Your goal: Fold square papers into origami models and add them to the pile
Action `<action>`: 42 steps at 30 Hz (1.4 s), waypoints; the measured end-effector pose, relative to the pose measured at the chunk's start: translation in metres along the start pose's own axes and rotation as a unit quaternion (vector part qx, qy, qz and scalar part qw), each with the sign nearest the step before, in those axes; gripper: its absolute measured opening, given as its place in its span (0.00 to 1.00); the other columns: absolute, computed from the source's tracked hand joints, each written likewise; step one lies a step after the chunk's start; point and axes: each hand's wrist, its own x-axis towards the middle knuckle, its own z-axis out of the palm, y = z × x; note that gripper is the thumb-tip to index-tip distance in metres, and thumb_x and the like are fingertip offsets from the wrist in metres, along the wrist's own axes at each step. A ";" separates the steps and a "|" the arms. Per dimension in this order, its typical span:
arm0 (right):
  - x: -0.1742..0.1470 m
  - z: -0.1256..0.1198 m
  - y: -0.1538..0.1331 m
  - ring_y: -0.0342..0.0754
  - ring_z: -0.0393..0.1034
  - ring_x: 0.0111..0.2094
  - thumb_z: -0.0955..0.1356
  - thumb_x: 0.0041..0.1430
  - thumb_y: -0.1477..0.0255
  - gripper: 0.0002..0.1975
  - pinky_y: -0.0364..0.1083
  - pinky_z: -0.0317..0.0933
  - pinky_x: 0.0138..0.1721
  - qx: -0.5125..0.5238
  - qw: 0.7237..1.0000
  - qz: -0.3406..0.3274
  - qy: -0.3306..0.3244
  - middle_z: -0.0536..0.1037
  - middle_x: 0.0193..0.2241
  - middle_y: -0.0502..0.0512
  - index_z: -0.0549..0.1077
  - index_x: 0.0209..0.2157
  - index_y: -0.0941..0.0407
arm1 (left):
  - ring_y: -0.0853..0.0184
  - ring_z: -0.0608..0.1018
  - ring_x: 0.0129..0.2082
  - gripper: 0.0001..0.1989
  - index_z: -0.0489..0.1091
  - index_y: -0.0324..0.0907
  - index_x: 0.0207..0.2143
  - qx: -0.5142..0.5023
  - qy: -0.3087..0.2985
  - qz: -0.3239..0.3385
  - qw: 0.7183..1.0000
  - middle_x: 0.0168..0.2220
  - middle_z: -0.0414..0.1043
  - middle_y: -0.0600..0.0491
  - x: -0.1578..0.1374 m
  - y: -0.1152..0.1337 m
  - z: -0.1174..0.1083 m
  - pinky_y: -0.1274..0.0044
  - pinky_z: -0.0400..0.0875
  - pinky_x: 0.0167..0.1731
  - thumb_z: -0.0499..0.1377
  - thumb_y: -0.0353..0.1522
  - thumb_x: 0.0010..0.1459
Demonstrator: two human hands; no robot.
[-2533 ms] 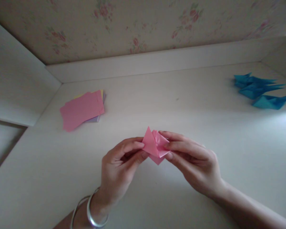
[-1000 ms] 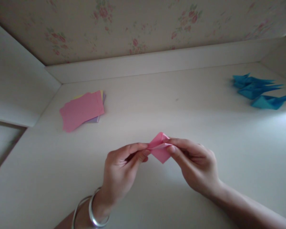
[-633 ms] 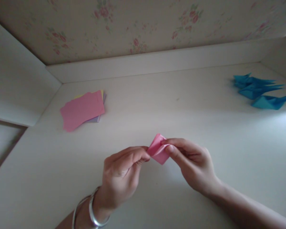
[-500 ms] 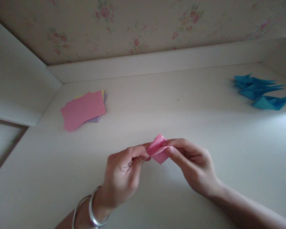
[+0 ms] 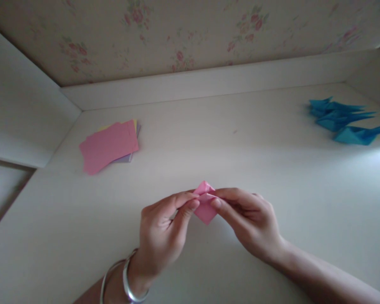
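Folding: the paper [image 5: 206,211] is pinched at both sides, apparently with a crease being shaped.
Good creasing: best to line up the edges before pressing, hold one side steady while the other bends, and run the pressure from the middle towards the corners; light pinches suit it, as a hard squeeze could crumple the inner layers.
Left hand [image 5: 163,228]: at 8 o'clock of the paper, thumb and forefinger closed on its side, thumb in front.
Right hand [image 5: 251,219]: between 3 and 4 o'clock, its fingers [image 5: 232,195] and thumb gripping the opposite side.
Paper's look: pink, small, diamond-shaped, tips at 12 and 6; front layer smooth, its upper edge standing apart from the layer behind; side corners hidden by the grip.
Paper's place: below the view's centre, between the hands, seemingly held above the desk [image 5: 183,135]; how high, cannot tell.
Stack [image 5: 109,148]: at 10 o'clock, well apart, pink on top, yellow and lilac edges showing.
Blue folds [image 5: 351,136]: at 2 o'clock, well apart, bunched together, long points towards 3.
Bangles [image 5: 126,278]: round the left wrist.
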 end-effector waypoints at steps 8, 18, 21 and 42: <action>-0.005 0.003 0.006 0.42 0.75 0.24 0.70 0.62 0.71 0.03 0.38 0.69 0.25 0.018 1.000 0.014 0.018 0.83 0.27 0.51 0.78 0.36 0.54 | 0.70 0.84 0.30 0.11 0.79 0.49 0.43 -0.026 0.048 -0.039 0.998 0.36 0.84 0.58 -0.004 -0.003 0.003 0.82 0.80 0.31 0.64 0.27 0.59; -0.002 0.004 0.002 0.42 0.79 0.30 0.68 0.64 0.73 0.08 0.37 0.71 0.31 -0.050 0.999 0.013 0.013 0.84 0.34 0.49 0.77 0.43 0.52 | 0.72 0.83 0.34 0.13 0.78 0.45 0.45 0.021 0.003 0.042 0.999 0.39 0.83 0.55 0.004 0.001 0.002 0.83 0.78 0.36 0.62 0.24 0.61; -0.002 0.004 0.002 0.40 0.79 0.31 0.67 0.64 0.74 0.09 0.35 0.71 0.32 -0.069 0.998 0.001 0.006 0.84 0.34 0.47 0.78 0.43 0.51 | 0.74 0.82 0.33 0.10 0.78 0.43 0.42 0.019 -0.002 0.023 1.000 0.37 0.82 0.56 0.004 0.001 0.001 0.84 0.77 0.35 0.62 0.24 0.60; 0.003 0.002 -0.002 0.38 0.73 0.24 0.67 0.64 0.74 0.09 0.35 0.64 0.26 -0.079 0.996 0.030 -0.028 0.82 0.27 0.45 0.81 0.36 0.52 | 0.72 0.79 0.34 0.07 0.77 0.40 0.42 0.040 -0.043 0.002 0.998 0.34 0.78 0.53 0.005 -0.005 0.003 0.82 0.73 0.36 0.60 0.26 0.63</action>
